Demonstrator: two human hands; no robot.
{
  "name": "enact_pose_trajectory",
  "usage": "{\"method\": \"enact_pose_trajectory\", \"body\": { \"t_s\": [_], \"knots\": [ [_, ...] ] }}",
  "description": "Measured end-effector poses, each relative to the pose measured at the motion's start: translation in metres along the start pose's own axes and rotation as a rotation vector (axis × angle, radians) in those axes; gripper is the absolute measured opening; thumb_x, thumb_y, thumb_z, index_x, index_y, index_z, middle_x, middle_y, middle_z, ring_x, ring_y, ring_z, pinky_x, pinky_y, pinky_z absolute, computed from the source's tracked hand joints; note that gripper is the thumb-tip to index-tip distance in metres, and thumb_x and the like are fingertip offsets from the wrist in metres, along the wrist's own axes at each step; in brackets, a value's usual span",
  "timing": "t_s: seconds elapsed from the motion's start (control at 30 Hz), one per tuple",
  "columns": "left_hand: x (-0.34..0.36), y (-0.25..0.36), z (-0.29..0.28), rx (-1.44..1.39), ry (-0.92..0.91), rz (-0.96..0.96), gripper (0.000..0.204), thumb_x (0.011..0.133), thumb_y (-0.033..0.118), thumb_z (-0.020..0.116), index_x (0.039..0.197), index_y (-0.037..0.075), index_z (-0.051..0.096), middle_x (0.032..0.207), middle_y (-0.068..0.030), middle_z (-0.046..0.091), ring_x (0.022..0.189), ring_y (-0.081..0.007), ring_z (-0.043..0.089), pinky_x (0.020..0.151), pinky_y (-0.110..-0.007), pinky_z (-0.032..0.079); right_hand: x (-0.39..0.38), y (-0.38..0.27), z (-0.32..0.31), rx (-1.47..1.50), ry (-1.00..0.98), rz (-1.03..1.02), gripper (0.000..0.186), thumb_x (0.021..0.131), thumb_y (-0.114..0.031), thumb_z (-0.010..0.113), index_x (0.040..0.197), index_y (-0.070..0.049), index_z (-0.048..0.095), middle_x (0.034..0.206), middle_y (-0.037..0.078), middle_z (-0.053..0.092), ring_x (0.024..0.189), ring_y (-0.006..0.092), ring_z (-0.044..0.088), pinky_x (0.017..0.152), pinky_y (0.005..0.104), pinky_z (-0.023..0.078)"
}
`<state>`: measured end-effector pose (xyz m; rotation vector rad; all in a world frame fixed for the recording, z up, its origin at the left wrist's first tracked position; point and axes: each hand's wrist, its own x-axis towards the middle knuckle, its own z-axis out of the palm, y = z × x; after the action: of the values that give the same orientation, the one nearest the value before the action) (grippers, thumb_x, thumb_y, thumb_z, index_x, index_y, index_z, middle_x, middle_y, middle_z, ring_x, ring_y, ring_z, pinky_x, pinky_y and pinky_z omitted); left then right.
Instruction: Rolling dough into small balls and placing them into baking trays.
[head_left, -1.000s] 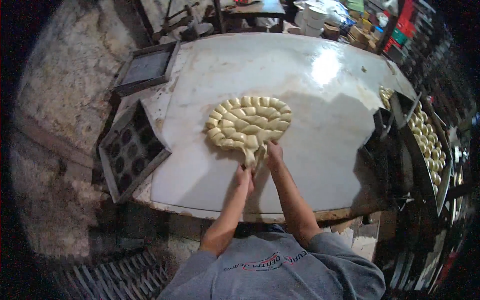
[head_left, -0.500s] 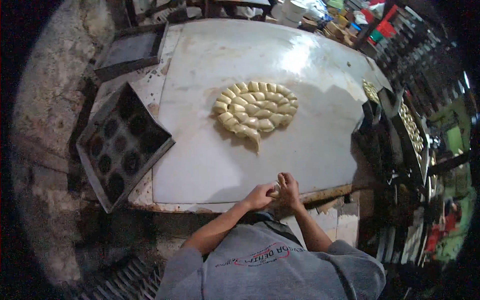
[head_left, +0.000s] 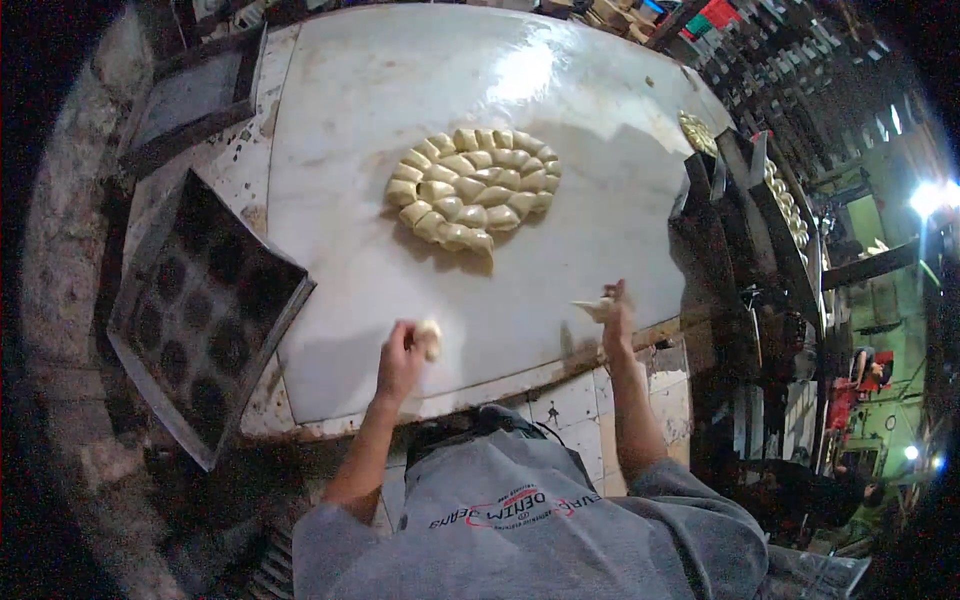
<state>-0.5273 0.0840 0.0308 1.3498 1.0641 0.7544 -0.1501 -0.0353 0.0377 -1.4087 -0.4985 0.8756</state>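
Both hands are being carried apart, having been close together near the front edge half a second earlier. Above the front part of the white tabletop (head_left: 350,290), the left hand (head_left: 401,358) is being kept curled, and a rounded dough piece (head_left: 430,341) is being gripped between its thumb and fingers. By the right hand (head_left: 617,322), a pointed dough piece (head_left: 594,309) is being pinched, its tip being directed leftward; exact finger contact is being obscured by blur. Clearance above the surface cannot be told.

Well beyond both hands, a large coil of segmented dough (head_left: 475,190) is being supported by the tabletop, its tapered end being turned toward the front edge. At left, a square tray (head_left: 205,310) with dark round marks is being borne by the table's border, below a second tray (head_left: 195,95). At right, rows of dough pieces (head_left: 785,200) are being held in a long dark tray (head_left: 802,262).
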Motion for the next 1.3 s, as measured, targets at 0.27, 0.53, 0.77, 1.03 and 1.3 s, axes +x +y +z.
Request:
{"method": "enact_pose_trajectory", "body": {
  "t_s": [0.27,0.53,0.77,1.03,1.3],
  "knots": [
    [0.05,0.007,0.041,0.906,0.394,0.371,0.034,0.078,0.038,0.07,0.088,0.008,0.058,0.094,-0.0084,0.057,0.095,-0.028,0.053,0.08,-0.041,0.043,0.068,0.024,-0.008,-1.397,0.256,-0.661,0.035,0.075,-0.034,0.067,0.096,-0.007,0.062,0.096,0.014,0.057,0.096,0.0346,0.051,0.085,0.0433,0.043],
    [0.082,0.015,0.157,0.876,0.344,0.384,0.011,0.077,0.017,0.063,0.073,0.007,0.059,0.08,-0.0099,0.06,0.087,-0.0308,0.056,0.076,-0.044,0.044,0.098,0.051,0.059,-1.238,0.08,-0.643,0.016,0.076,-0.021,0.062,0.084,-0.007,0.062,0.088,0.014,0.06,0.087,0.034,0.054,0.083,0.0448,0.043],
    [0.013,0.002,0.06,1.092,0.411,0.225,0.013,0.076,0.008,0.056,0.086,0.0,0.051,0.086,-0.0208,0.053,0.089,-0.0411,0.051,0.081,-0.055,0.039,0.071,0.027,-0.061,-1.351,0.067,-0.708,0.017,0.076,-0.018,0.061,0.086,-0.004,0.06,0.095,0.013,0.061,0.097,0.0341,0.054,0.085,0.0464,0.042],
    [0.084,0.005,0.114,0.931,0.524,0.135,0.024,0.081,0.023,0.051,0.094,0.003,0.049,0.094,-0.022,0.054,0.092,-0.0382,0.051,0.079,-0.051,0.041,0.143,0.054,0.027,-1.17,0.087,-0.574,0.021,0.078,-0.025,0.062,0.086,-0.006,0.061,0.094,0.015,0.058,0.09,0.0341,0.052,0.086,0.0451,0.039],
    [0.019,-0.049,0.037,1.116,0.45,0.104,0.018,0.074,0.017,0.064,0.08,0.005,0.052,0.092,-0.0177,0.056,0.094,-0.0381,0.048,0.079,-0.052,0.04,0.065,0.012,-0.055,-1.213,-0.096,-0.992,0.013,0.079,-0.01,0.064,0.087,-0.002,0.059,0.094,0.015,0.06,0.095,0.033,0.052,0.08,0.0468,0.045]
  ]
}}
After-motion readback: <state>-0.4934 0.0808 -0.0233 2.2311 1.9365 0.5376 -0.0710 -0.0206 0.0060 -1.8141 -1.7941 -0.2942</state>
